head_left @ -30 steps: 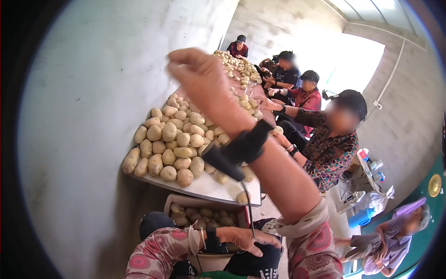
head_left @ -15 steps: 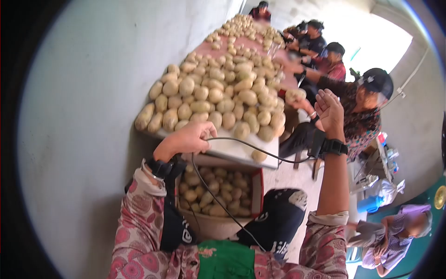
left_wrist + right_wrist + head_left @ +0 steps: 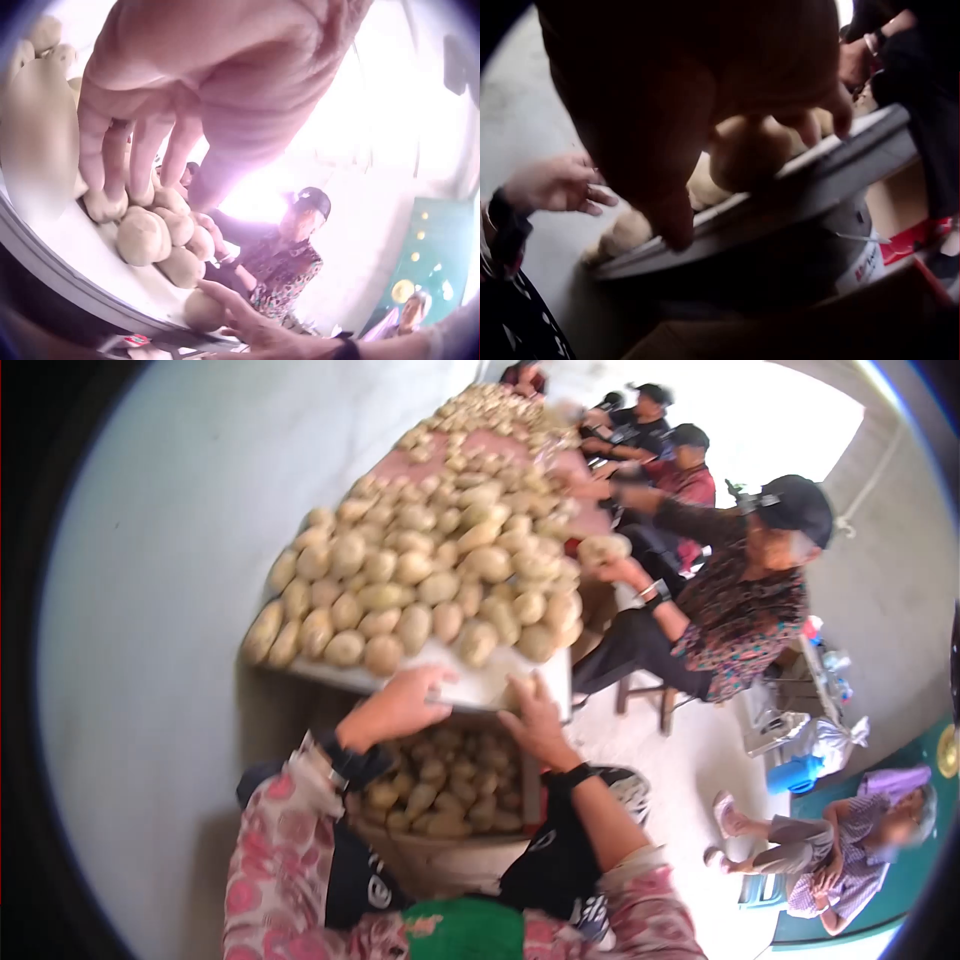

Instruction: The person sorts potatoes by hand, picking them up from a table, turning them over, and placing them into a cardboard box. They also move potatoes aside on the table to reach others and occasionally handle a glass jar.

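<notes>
Many potatoes (image 3: 415,568) lie heaped on the table (image 3: 465,678). My left hand (image 3: 400,705) hovers at the table's near edge with fingers loosely bent, holding nothing. In the left wrist view the same left hand (image 3: 217,82) hangs over several potatoes (image 3: 142,236). My right hand (image 3: 540,722) is at the near right corner, its fingertips at a lone potato (image 3: 204,309). From the right wrist, my right hand (image 3: 697,112) shows spread thumb and fingers around a shadowed potato (image 3: 750,159); a firm grip is not visible.
Below the table edge stands a box of potatoes (image 3: 440,780), between the wearer's legs. A seated person (image 3: 745,580) at the right side holds a potato (image 3: 605,550); more people sit farther along. Another person (image 3: 850,850) sits at the lower right.
My right hand has come down from its raised place to the lone potato at the table corner. My left hand no longer holds the black cable seen half a second ago.
</notes>
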A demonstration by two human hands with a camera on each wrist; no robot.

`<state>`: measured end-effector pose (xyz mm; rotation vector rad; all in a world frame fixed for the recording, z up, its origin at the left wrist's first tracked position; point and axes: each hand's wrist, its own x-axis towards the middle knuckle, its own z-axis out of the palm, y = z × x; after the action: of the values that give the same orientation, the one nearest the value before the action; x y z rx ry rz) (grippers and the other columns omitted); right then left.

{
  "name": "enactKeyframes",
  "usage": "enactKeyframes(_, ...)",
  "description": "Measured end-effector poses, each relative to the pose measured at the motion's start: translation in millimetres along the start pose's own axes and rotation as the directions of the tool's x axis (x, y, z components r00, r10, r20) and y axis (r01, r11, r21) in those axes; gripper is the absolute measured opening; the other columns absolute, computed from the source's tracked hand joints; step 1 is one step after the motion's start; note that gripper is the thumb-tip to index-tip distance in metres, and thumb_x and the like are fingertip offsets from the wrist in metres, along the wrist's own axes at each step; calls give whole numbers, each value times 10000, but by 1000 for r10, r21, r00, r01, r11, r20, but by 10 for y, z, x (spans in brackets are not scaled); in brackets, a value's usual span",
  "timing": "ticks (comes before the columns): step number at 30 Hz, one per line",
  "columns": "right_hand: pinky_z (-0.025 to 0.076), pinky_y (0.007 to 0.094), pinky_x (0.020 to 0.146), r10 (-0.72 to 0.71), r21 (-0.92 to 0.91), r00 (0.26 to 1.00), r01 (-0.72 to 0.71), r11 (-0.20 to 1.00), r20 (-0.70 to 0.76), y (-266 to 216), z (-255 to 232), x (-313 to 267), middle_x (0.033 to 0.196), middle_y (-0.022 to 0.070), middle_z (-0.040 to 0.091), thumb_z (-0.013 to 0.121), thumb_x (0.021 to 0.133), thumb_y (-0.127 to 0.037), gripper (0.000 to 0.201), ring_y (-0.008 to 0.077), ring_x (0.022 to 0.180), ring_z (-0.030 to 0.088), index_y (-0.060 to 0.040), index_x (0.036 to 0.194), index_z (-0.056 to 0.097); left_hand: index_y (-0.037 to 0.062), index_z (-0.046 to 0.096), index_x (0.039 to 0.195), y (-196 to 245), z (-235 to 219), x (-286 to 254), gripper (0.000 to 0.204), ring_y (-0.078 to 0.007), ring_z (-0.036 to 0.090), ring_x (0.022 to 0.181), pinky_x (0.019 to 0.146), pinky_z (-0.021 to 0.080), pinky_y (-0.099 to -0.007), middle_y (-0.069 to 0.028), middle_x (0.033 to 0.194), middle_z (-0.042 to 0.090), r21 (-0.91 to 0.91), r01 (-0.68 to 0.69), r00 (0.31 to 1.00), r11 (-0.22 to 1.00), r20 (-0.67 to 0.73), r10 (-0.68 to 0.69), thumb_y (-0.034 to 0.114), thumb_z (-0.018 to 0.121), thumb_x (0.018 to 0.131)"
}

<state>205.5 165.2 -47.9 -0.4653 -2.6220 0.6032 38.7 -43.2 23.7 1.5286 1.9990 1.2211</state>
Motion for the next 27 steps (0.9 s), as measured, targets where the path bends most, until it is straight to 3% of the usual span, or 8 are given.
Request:
enactKeyframes(6, 465, 482, 861, -69, 56, 997, 70, 996, -18, -39, -101, 222, 1089, 217, 495, 667, 718, -148, 442, 436, 952, 532, -157, 1147, 559, 21, 584, 1140, 324, -40, 112, 401, -234, 623, 966, 844, 497, -350, -130, 1062, 619, 108, -73, 994, 991, 88, 63, 74, 671, 753)
enactKeyframes(10, 464, 459, 861, -42, 116, 993, 30, 993, 106, -253, -72, 238, 1048, 201, 525, 670, 702, -178, 409, 412, 943, 537, -113, 1091, 560, 8, 598, 1132, 302, -111, 166, 375, -251, 648, 914, 799, 512, -337, -154, 1027, 645, 73, 34, 995, 997, -95, -27, 29, 644, 760)
enactKeyframes(13, 462, 426, 855, -276, 501, 916, 100, 859, 291, -494, -125, 151, 966, 199, 569, 666, 700, -225, 411, 376, 944, 553, -92, 1071, 554, 13, 584, 1154, 193, -208, 149, 348, -152, 630, 915, 770, 506, -277, -91, 1040, 645, -226, 219, 903, 949, -322, -285, 8, 614, 808)
enactKeyframes(15, 460, 424, 848, -340, 577, 839, 38, 816, 425, -602, -115, 81, 938, 193, 585, 665, 699, -238, 396, 365, 940, 560, -88, 1047, 552, 17, 567, 1178, 106, -271, 57, 353, -134, 623, 910, 763, 504, -260, -75, 1063, 632, -296, 83, 901, 952, -386, -199, 17, 605, 827)
enactKeyframes(17, 461, 429, 841, -449, 575, 779, 142, 806, 437, -635, -69, -64, 964, 173, 560, 669, 693, -221, 396, 368, 931, 556, -83, 1045, 550, 21, 550, 1203, 126, -335, -123, 359, -115, 615, 905, 755, 503, -243, -60, 1086, 620, -357, -63, 879, 932, -462, -118, 27, 595, 846)
enactKeyframes(22, 464, 431, 852, -493, 395, 747, 330, 857, 446, -385, 65, -327, 1042, 163, 534, 691, 696, -191, 423, 375, 987, 549, -83, 1081, 554, 54, 528, 1207, 36, -653, -816, 327, -99, 611, 894, 737, 498, -214, -38, 1101, 607, -620, 5, 676, 785, -576, -460, 34, 552, 882)
enactKeyframes(24, 459, 456, 855, -349, 97, 894, 336, 937, 281, -285, 33, -442, 1066, 169, 529, 699, 721, -184, 423, 380, 1002, 542, -69, 1101, 554, 34, 542, 1155, 15, -759, -947, 276, -112, 611, 827, 699, 495, -217, -30, 1064, 612, -578, -6, 617, 816, -644, -452, 20, 547, 879)
enactKeyframes(27, 446, 428, 903, -263, 277, 928, 188, 942, 265, -122, 14, -302, 1121, 193, 536, 699, 760, -209, 453, 358, 1052, 532, -52, 1155, 540, -8, 579, 995, -206, -808, -1147, 167, -129, 573, 686, 651, 488, -263, -65, 943, 610, 268, 363, 563, 893, -826, 19, -39, 517, 843)
